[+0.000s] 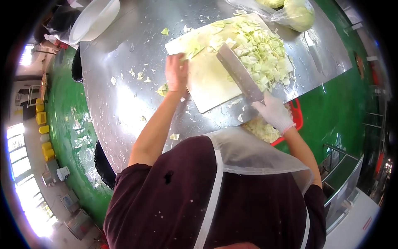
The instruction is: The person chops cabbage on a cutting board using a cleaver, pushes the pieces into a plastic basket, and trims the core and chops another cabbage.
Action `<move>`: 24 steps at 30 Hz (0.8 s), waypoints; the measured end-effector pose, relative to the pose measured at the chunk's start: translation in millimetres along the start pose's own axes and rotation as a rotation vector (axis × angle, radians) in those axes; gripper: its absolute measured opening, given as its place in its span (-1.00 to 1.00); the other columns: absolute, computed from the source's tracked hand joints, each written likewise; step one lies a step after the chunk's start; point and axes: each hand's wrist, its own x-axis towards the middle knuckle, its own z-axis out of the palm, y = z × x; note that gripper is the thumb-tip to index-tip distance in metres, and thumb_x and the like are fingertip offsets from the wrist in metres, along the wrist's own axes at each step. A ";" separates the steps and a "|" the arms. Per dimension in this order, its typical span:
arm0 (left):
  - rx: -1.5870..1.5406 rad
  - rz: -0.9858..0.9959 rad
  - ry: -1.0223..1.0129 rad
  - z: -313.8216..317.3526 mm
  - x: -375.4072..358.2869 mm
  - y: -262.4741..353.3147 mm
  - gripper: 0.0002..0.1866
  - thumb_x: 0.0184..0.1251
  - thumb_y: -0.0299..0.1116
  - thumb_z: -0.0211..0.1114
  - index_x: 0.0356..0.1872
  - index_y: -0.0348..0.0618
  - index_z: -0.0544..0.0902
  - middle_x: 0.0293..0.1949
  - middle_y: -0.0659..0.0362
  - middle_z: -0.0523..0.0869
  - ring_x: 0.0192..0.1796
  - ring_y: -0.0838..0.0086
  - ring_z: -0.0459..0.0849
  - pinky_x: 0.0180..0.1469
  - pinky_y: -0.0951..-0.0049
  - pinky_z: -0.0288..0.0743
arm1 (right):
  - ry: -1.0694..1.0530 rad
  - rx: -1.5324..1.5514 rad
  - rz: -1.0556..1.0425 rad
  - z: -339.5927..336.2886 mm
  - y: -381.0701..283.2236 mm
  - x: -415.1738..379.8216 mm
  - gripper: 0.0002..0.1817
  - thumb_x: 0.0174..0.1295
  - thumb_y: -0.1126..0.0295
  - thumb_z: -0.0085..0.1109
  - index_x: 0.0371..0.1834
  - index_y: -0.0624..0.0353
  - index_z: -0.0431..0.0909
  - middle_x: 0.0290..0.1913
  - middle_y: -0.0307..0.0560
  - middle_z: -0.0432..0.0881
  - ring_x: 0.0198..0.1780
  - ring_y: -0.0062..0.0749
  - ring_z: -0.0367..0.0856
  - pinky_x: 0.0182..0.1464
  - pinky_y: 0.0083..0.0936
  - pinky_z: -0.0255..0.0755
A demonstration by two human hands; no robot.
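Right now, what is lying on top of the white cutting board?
On the cutting board lies a heap of chopped cabbage, with the cleaver blade resting at its edge, held by the gloved right hand. The bare left hand covers a cabbage piece; the board under the heap is hidden.

Short-sleeved dark maroon top, sleeves end above the elbow, small pale specks across the front. Over it a thin translucent whitish plastic apron (253,153) with a white strap running down the chest. Right hand (274,112) in a white knit glove with a pinkish cuff edge. Left hand (176,74) ungloved. Both forearms uncovered. No watch or jewellery visible on either wrist.
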 end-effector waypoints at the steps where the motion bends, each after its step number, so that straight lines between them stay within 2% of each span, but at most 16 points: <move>1: 0.015 0.118 -0.015 6.6 -0.4 12.5 -0.73 0.15 -0.48 0.36 -0.09 -0.13 0.63 -0.08 0.00 0.57 -0.02 0.10 0.58 0.01 0.19 0.52 | 0.009 -0.004 -0.002 0.7 -3.5 -1.4 -0.52 0.28 0.06 0.05 -0.13 0.37 0.45 -0.21 0.40 0.64 -0.11 0.28 0.61 -0.03 -0.02 0.43; 2: 0.065 0.166 -0.051 13.8 -2.4 18.2 -0.74 0.14 -0.51 0.37 -0.11 -0.11 0.65 -0.10 0.02 0.57 -0.06 0.10 0.59 0.00 0.19 0.53 | 0.020 -0.009 -0.009 0.9 -5.5 -1.4 -0.51 0.29 0.05 0.05 -0.13 0.38 0.45 -0.22 0.40 0.63 -0.11 0.29 0.60 -0.03 -0.01 0.42; 5: 0.034 0.222 -0.083 29.5 5.5 8.8 -0.77 0.12 -0.55 0.36 -0.16 -0.12 0.67 -0.12 0.03 0.58 -0.05 0.10 0.59 -0.01 0.20 0.53 | 0.059 0.125 0.019 3.5 1.5 2.4 -0.57 0.29 0.15 0.18 -0.10 0.38 0.43 -0.30 0.10 0.69 -0.32 -0.31 0.70 -0.25 -0.35 0.55; 7: -0.043 0.275 -0.052 29.4 21.8 9.0 -0.78 0.12 -0.56 0.36 -0.18 -0.13 0.68 -0.11 0.03 0.58 -0.03 0.10 0.57 0.00 0.21 0.52 | 0.047 0.127 0.056 -4.2 -6.7 -1.2 -0.55 0.28 0.13 0.20 -0.08 0.37 0.44 -0.28 0.08 0.69 -0.32 -0.34 0.69 -0.24 -0.37 0.55; 10: 0.076 0.263 0.002 36.1 55.3 3.7 -0.72 0.14 -0.52 0.39 -0.09 -0.12 0.68 -0.06 0.09 0.60 0.07 0.14 0.54 0.13 0.22 0.45 | -0.018 0.226 0.138 -3.2 -11.7 -3.0 -0.53 0.27 0.11 0.20 -0.06 0.36 0.44 -0.26 0.06 0.68 -0.33 -0.37 0.69 -0.25 -0.40 0.55; 11: 0.102 0.218 -0.094 39.4 59.3 -1.9 -0.69 0.16 -0.47 0.39 -0.03 -0.14 0.67 0.02 0.06 0.59 0.11 0.11 0.51 0.19 0.23 0.42 | -0.047 0.271 0.167 -1.9 -12.2 -3.2 -0.53 0.27 0.11 0.20 -0.06 0.36 0.45 -0.26 0.06 0.68 -0.33 -0.37 0.69 -0.26 -0.41 0.55; 14: 0.145 0.268 -0.303 45.1 45.9 -21.5 -0.65 0.18 -0.40 0.38 0.03 -0.16 0.67 0.09 0.04 0.57 0.13 0.10 0.49 0.20 0.24 0.43 | 0.026 0.174 0.042 4.2 -16.2 -7.1 -0.49 0.27 0.03 0.05 -0.08 0.37 0.45 -0.23 0.33 0.66 -0.12 0.25 0.62 -0.02 -0.03 0.44; 15: 0.111 0.202 -0.370 40.3 39.9 -23.4 -0.60 0.18 -0.33 0.40 0.07 -0.17 0.66 0.12 0.04 0.57 0.15 0.09 0.48 0.23 0.25 0.42 | 0.042 0.156 0.034 4.9 -17.2 -7.5 -0.50 0.27 0.04 0.05 -0.09 0.36 0.45 -0.24 0.33 0.66 -0.13 0.25 0.62 -0.02 -0.02 0.44; 20: -0.010 0.223 -0.424 22.8 -27.0 16.2 -0.61 0.16 -0.34 0.42 0.05 -0.14 0.67 0.10 0.04 0.58 0.15 0.08 0.48 0.24 0.20 0.40 | 0.068 0.004 0.023 -3.1 -26.9 -10.2 -0.56 0.27 0.06 0.04 -0.15 0.30 0.45 -0.26 0.29 0.66 -0.16 0.27 0.62 -0.06 0.00 0.44; 24: -0.033 0.191 -0.258 15.7 -41.6 41.5 -0.74 0.21 -0.45 0.33 -0.06 -0.16 0.65 0.06 0.02 0.57 0.14 0.05 0.48 0.19 0.17 0.41 | -0.036 -0.082 0.006 -18.9 -47.2 -10.0 -0.64 0.30 0.12 -0.01 -0.17 0.25 0.44 -0.27 0.25 0.66 -0.17 0.22 0.63 -0.09 -0.01 0.46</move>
